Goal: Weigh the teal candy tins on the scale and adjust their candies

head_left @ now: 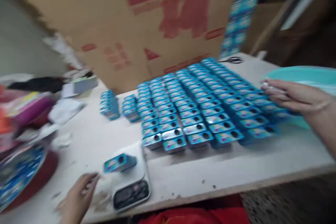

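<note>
Blue tins (199, 108) blurred; right hand (296, 98) touching.

Your left hand (78, 196) sits low at the bottom left, close to your body, fingers loosely curled and pointing up and to the right, nothing in its grip. It's pretty blurry, so finger detail is hard to make out. Your right hand (296, 98) comes in from the right edge, forearm angled up from the lower right, palm down, fingers stretched out flat and together pointing left. The two hands are well apart.
</note>
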{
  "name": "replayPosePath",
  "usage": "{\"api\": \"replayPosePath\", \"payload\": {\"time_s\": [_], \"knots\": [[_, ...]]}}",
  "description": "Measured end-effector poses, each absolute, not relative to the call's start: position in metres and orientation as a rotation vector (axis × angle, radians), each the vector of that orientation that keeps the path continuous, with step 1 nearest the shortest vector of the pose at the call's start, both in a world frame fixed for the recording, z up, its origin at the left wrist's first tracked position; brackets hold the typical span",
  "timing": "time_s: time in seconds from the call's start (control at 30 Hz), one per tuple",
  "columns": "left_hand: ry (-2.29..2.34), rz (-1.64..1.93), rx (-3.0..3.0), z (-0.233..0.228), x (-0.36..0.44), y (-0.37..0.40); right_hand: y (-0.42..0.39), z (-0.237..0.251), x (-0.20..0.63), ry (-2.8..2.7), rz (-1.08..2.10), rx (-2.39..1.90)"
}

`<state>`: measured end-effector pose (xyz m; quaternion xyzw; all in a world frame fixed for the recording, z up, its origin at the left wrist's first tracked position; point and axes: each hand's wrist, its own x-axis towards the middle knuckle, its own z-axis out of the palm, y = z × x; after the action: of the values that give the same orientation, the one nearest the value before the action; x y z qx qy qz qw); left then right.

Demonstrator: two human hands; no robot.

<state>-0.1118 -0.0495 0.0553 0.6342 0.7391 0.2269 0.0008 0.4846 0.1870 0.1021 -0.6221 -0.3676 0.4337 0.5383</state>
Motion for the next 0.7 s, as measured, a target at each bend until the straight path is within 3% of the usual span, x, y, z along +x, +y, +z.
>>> {"api": "replayPosePath", "payload": {"time_s": [0.1,0.3,0.47,0.7], "knots": [[2.282,0.691,1.831,0.044,-0.121,-0.093,0.174,0.113,0.394,-0.916,1.636,-1.382],[2.293,0.963,1.823,-0.010,-0.115,-0.111,0.099,0.130,0.200,-1.458,2.065,-0.901],[2.310,1.155,1.778,-0.037,-0.113,-0.121,0.070,0.115,0.110,-1.945,1.892,-1.015],[2.275,1.252,1.737,-0.048,-0.113,-0.123,0.060,0.104,0.077,-2.392,1.475,-1.137]]}}
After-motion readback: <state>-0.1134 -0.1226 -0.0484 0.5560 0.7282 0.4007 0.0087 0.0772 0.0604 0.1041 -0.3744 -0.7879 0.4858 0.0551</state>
